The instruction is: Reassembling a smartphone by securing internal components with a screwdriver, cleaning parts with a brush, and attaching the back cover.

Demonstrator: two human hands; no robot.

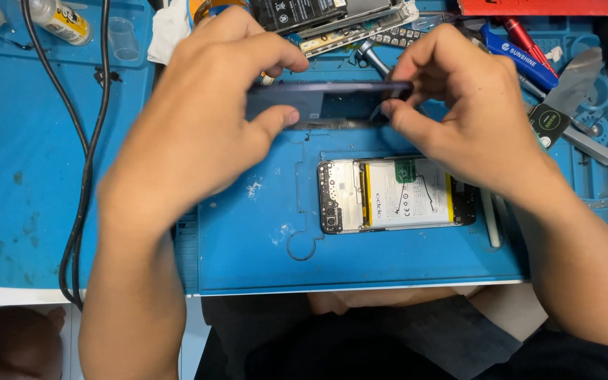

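A blue silicone repair mat (pixel 262 253), smooth but scuffed and flecked with white residue, covers a white bench. Nearest the person, in a shallow moulded recess of the mat, lies an opened phone (pixel 395 194): a flat rectangle with its back off, showing a pale battery edged in yellow and a dark circuit board at each end. A thin white stick (pixel 490 218) lies just beside its right end.

Above it, both hands hold up a dark purple back cover (pixel 318 98), a thin glossy panel seen nearly edge-on. The left hand (pixel 198 119) is clamped on its left end, thumb below and fingers over the top edge. The right hand (pixel 466 105) is pinched on the right end, fingertips meeting at the corner.

Farther off sit another dismantled phone (pixel 332 17), a blue-handled tool (pixel 518 58) and metal tweezers (pixel 596 149). Two black cables (pixel 82 162) run down the mat's left side.
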